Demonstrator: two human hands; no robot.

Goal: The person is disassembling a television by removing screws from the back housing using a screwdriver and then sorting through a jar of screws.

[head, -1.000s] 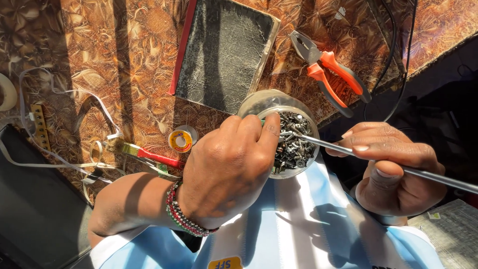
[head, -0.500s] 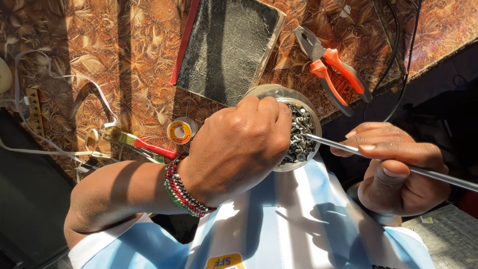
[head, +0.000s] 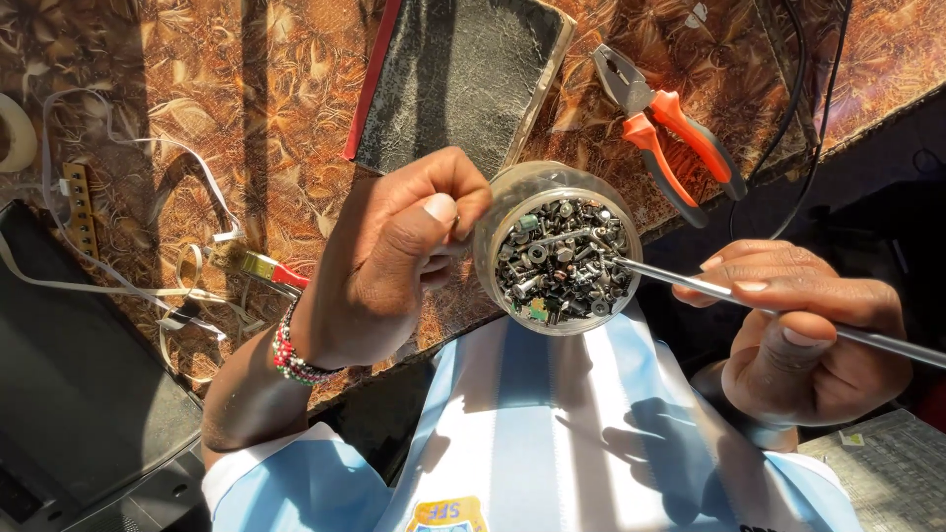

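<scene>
The left hand (head: 394, 261) has slid off the jar's top to its left side, uncovering the screws; its grip pinches the clear jar (head: 557, 246) at frame centre. The right hand (head: 808, 330) grips a metal rod (head: 749, 305) touching the screws. Beyond, upper right, orange pliers (head: 670, 133) lie on the surface (head: 148, 59)

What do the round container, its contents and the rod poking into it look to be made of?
Container: seemingly clear plastic, since its wall is see-through and cloudy. Screws: metal, a grey and dark mix glinting in the sun. Rod in the right hand: bare metal, with a smooth silvery shine. The left hand is beside the container.
</scene>
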